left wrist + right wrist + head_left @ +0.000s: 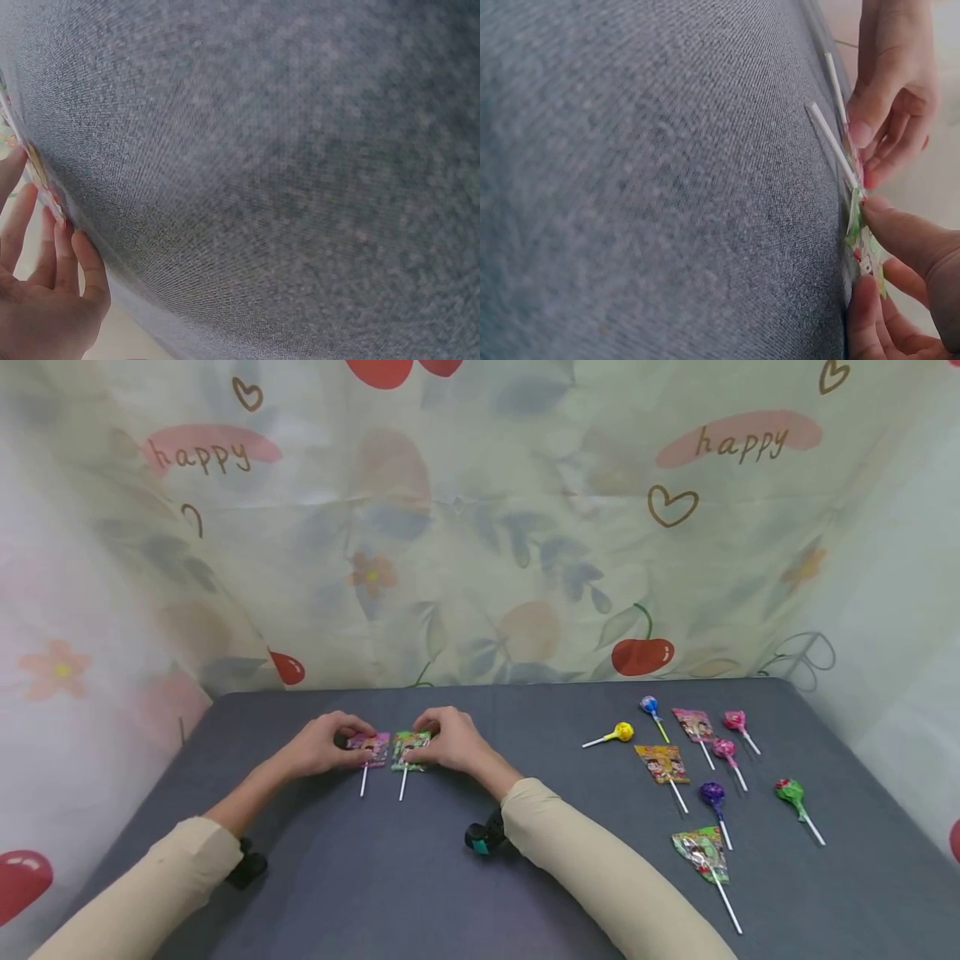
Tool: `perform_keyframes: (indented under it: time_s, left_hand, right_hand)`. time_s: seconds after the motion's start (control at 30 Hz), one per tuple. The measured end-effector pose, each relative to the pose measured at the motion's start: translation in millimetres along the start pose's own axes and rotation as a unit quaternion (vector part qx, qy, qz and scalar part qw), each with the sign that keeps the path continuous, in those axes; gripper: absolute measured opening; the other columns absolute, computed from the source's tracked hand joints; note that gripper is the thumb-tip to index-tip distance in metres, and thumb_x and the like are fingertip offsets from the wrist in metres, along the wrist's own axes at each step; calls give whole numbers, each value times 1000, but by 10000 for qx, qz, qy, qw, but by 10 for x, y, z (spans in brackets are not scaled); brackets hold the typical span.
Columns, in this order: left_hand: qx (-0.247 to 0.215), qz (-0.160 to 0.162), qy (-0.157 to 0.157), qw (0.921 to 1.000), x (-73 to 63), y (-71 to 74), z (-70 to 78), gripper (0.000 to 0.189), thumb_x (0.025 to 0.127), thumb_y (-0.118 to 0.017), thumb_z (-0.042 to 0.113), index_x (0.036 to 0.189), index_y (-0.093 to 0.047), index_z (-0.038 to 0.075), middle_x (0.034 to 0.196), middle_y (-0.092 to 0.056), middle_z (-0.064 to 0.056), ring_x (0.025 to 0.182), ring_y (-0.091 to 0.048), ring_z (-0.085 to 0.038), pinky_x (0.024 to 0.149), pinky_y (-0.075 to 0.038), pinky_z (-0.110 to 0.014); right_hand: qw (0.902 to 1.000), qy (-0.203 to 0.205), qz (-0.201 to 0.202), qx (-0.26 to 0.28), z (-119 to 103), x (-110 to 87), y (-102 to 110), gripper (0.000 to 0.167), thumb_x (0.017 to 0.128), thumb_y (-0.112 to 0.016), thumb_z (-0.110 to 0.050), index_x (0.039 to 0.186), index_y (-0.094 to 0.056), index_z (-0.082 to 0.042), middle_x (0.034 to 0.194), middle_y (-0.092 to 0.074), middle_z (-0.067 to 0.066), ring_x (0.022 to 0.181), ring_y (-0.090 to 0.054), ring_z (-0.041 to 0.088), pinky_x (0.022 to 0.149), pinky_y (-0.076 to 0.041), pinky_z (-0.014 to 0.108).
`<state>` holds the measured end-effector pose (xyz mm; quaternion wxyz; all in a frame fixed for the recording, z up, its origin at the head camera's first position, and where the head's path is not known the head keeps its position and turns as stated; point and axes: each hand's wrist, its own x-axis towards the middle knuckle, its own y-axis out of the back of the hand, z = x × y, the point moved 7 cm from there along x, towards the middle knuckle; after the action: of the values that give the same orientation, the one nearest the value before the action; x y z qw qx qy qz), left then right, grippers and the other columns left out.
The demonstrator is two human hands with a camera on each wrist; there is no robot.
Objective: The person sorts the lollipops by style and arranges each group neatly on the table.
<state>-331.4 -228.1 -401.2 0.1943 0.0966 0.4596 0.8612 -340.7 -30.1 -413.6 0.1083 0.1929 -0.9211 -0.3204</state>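
The left hand (318, 745) pinches the pink pop (382, 748), the right hand (454, 742) the green pop (400, 748), fingers bent, side by side on the counter (375, 877); an uneven push could overlap them. Only the head view shows the loose pops (664, 763); the right wrist view shows the right thumb (892, 223) near the green stick's base.

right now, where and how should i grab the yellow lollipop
Probably by its white stick, from the left, with the right hand once it lets go of its green packet: the thin stick points left, toward that hand, while the round yellow head sits nearer the orange packet.
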Motion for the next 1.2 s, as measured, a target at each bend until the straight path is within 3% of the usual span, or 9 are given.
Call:
perform_keyframes:
  time_s: [0.27, 0.7, 1.2]
  left_hand:
    - [-25, 2, -27, 10000, 3, -19, -6, 43, 91, -80, 31, 124, -71, 6, 121, -62, -17, 110, -56, -36, 92, -43, -57]
    - [-26, -31, -17, 10000, 13, -19, -3, 41, 90, -80, 30, 122, -72, 6, 119, -64, -15, 109, -58, -35, 91, -44, -56]
    - [-32, -21, -140, 9999, 15, -6, 3, 40, 90, -81, 28, 121, -72, 5, 118, -64, -14, 109, -58, -34, 91, -44, -57]
  right_hand:
    - [9998, 128, 132, -4, -1, -5, 22, 37, 79, -90, -25, 109, -75, -9, 102, -71, 0, 87, -62, 13, 77, -50, 31]
    - [9998, 112, 192, 10, -16, 4, -17, 35, 81, -89, -23, 110, -76, -7, 107, -73, 3, 92, -64, 19, 79, -50, 31]
    - [9997, -43, 213, 65, -7, 28, -51, 35, 83, -88, -24, 111, -76, -9, 105, -71, 0, 84, -61, 11, 76, -50, 30]
